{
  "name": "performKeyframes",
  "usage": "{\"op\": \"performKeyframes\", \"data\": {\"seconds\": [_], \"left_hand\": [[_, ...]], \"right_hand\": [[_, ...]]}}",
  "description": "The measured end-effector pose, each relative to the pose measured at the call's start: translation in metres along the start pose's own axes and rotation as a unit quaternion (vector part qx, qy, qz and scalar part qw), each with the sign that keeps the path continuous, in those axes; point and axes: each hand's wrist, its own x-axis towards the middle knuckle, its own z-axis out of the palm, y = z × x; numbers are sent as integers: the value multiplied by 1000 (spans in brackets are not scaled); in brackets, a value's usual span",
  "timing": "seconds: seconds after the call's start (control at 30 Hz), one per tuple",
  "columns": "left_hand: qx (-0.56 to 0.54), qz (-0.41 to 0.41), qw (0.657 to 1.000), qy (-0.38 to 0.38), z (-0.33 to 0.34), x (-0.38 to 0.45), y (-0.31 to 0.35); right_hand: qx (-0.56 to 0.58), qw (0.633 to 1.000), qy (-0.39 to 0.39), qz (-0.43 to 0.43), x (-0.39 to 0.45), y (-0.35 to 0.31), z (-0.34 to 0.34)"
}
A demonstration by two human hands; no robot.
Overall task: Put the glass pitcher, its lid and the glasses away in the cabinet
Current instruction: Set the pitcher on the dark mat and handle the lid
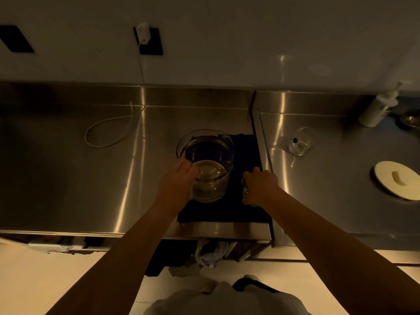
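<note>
A wide glass pitcher (pixel 205 145) stands upright on a dark blue cloth (pixel 246 151) on the steel counter. In front of it, also on the cloth, stands a clear glass (pixel 210 181). My left hand (pixel 176 180) wraps that glass's left side, fingers at the rim. Closed over a second glass (pixel 245 189) at the cloth's right edge is my right hand (pixel 261 184); only a sliver of that glass shows. A third glass (pixel 300 141) lies on its side further right. The round cream lid (pixel 397 179) lies flat at the far right.
The steel counter (pixel 68 167) has a raised seam (pixel 263 144) just right of the cloth. A looped white cable (pixel 109 133) lies to the left, running up to a wall plug. A pump bottle (pixel 378 108) stands at the back right. Below the counter edge is an open shelf with cloths.
</note>
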Motion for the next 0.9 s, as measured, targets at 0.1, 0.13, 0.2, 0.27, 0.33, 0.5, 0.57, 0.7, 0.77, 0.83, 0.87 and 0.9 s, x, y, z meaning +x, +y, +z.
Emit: {"op": "performKeyframes", "data": {"seconds": [0.1,0.13,0.2,0.27,0.33,0.5,0.57,0.7,0.77,0.83,0.87,0.9], "left_hand": [[3,1,1000,2,1,1,0],[3,1,1000,1,1,1,-1],[3,0,1000,2,2,1,-1],[3,-3,1000,3,4,0,-1],[2,-3,1000,0,5,0,-2],[3,-2,1000,5,6,1,-2],[0,-3,1000,7,6,0,-2],[-5,-3,1000,12,6,0,-2],[-7,-2,1000,12,6,1,-2],[-9,-3,1000,10,6,1,-1],[-11,-3,1000,10,6,1,-1],[-13,-3,1000,8,6,0,-2]], "right_hand": [[57,997,47,11,1,10,7],[81,994,71,13,1,12,10],[117,986,119,10,2,12,17],[144,979,146,7,4,9,22],[162,975,150,10,6,5,28],[170,972,162,-1,8,-7,41],[161,973,165,-4,8,-10,45],[148,977,155,-9,9,-11,48],[144,979,146,-16,11,-11,47],[150,979,133,-21,13,-11,45],[153,980,126,-22,14,-10,44],[158,980,118,-22,15,-9,43]]}}
